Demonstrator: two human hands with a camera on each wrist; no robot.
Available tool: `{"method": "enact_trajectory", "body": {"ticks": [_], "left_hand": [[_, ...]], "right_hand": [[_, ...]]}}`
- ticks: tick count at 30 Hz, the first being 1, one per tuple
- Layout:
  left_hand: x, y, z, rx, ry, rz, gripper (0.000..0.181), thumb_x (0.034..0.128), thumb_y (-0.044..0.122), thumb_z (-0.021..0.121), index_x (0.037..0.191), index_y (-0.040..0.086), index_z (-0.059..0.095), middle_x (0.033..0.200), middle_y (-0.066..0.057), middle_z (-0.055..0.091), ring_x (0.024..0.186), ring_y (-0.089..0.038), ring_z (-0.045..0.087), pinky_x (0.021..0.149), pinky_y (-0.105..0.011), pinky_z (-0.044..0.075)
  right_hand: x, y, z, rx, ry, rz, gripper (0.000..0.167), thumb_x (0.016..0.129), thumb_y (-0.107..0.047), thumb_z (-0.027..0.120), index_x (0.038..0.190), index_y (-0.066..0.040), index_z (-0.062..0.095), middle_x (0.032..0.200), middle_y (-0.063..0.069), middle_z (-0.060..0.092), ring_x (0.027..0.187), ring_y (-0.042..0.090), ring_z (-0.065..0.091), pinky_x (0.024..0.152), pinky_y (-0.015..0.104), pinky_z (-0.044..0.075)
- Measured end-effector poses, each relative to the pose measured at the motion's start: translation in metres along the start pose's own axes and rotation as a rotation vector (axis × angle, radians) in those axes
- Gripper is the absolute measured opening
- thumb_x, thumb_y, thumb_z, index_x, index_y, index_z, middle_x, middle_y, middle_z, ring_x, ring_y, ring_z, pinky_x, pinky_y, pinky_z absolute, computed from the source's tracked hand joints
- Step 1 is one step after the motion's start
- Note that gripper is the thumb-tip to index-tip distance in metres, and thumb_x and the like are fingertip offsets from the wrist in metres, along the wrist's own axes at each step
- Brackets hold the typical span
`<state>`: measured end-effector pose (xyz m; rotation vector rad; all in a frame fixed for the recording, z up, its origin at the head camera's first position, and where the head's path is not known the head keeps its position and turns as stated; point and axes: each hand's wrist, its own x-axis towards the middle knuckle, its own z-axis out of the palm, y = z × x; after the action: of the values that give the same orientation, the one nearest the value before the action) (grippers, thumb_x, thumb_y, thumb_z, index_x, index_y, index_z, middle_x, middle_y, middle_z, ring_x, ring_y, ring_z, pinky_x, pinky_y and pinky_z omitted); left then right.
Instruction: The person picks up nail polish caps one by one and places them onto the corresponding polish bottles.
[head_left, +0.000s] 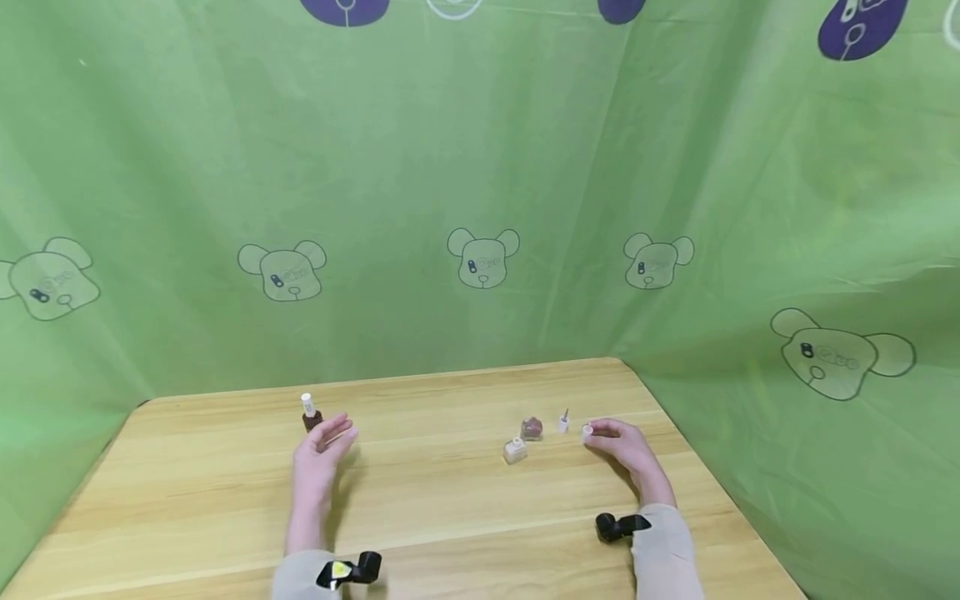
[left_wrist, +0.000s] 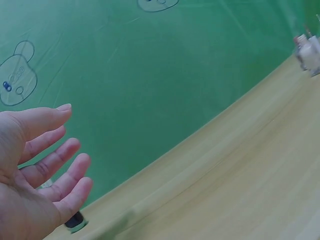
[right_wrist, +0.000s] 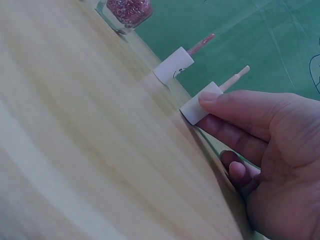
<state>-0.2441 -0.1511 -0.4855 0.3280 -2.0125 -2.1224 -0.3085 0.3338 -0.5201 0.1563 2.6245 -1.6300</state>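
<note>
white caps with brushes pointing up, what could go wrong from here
The cap pinched by the right hand might topple when released, smearing its brush on the table. That hand could also bump the neighbouring cap. The uncapped pale bottle might spill if knocked.

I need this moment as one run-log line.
right hand: pinches white brush cap; left hand: near dark bottle; other cap: stands brush-up; pale bottle: uncapped

A broad lane of tabletop [head_left: 427, 492] separates my left hand [head_left: 318, 450] from the pale nail polish bottle [head_left: 514, 452]. The dark nail polish bottle [head_left: 312, 421] blocks passage just beyond that hand. A narrow gap lies between the brush cap [right_wrist: 193, 110] my right hand [head_left: 627, 447] pinches and the upright glitter brush cap [right_wrist: 173, 65]; the glitter nail polish bottle [head_left: 532, 429] obstructs farther left.
</note>
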Motion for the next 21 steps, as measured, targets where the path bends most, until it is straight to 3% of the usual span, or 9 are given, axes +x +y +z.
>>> {"method": "enact_trajectory", "body": {"ticks": [6,15,21], "left_hand": [[-0.007,-0.001,0.018,-0.014,-0.026,0.001,0.046,0.0901,0.010,0.067,0.134,0.004,0.054,0.133,-0.013,0.061,0.097,0.005,0.061,0.087,-0.011,0.049],[-0.013,-0.002,0.047,-0.010,-0.069,0.031,0.043,0.0881,0.011,0.069,0.130,0.006,0.058,0.131,-0.015,0.062,0.104,-0.007,0.061,0.088,-0.015,0.051],[-0.019,-0.003,0.067,-0.015,-0.116,0.063,0.043,0.0872,0.012,0.071,0.127,0.003,0.059,0.128,-0.016,0.063,0.106,-0.015,0.063,0.088,-0.019,0.052]], "right_hand": [[0.000,0.001,0.001,-0.036,0.000,0.011,0.046,0.085,-0.024,0.075,0.121,0.002,0.061,0.122,0.017,0.065,0.097,0.008,0.057,0.087,0.020,0.044],[-0.001,0.001,0.000,-0.056,0.003,0.009,0.048,0.085,-0.027,0.076,0.121,0.001,0.062,0.122,0.016,0.065,0.099,0.009,0.057,0.090,0.023,0.044],[0.000,0.001,-0.001,-0.004,0.001,-0.007,0.048,0.085,-0.024,0.075,0.121,0.003,0.060,0.118,0.014,0.067,0.095,0.005,0.058,0.086,0.016,0.045]]}}
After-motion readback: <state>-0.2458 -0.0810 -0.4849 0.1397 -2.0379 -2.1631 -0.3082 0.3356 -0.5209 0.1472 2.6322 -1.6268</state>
